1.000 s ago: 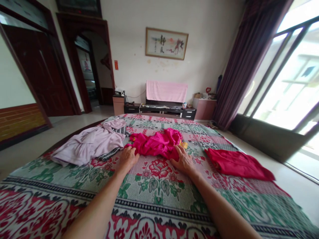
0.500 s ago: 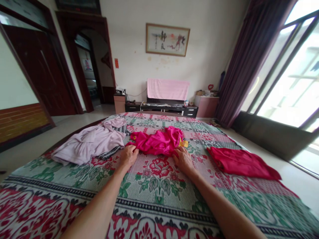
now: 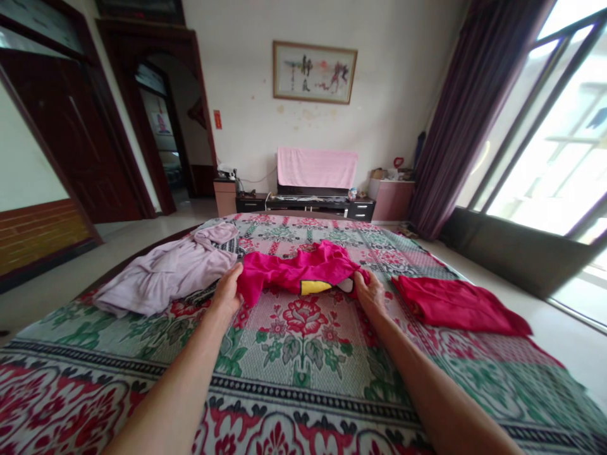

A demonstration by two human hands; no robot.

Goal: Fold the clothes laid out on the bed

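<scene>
A bright pink garment (image 3: pixel 289 270) with a yellow patch on its near side is stretched between my hands over the flowered bedspread (image 3: pixel 303 366). Its exact kind cannot be made out. My left hand (image 3: pixel 230 287) is closed on the garment's left edge, with a flap hanging below. My right hand (image 3: pixel 370 292) grips the right edge, beside a small grey patch. The rear of the garment is bunched up on the bedspread.
A crumpled pale pink garment (image 3: pixel 165 272) with patterned black-and-white cloth lies at the left. At the right is a folded red cloth (image 3: pixel 465 305). Beyond the bed stands a low black cabinet (image 3: pixel 308 207) under a pink towel (image 3: pixel 317 167).
My hands have moved apart and lifted the near edge of the pink garment. It is wider now, and the yellow patch has come into view at the front.
</scene>
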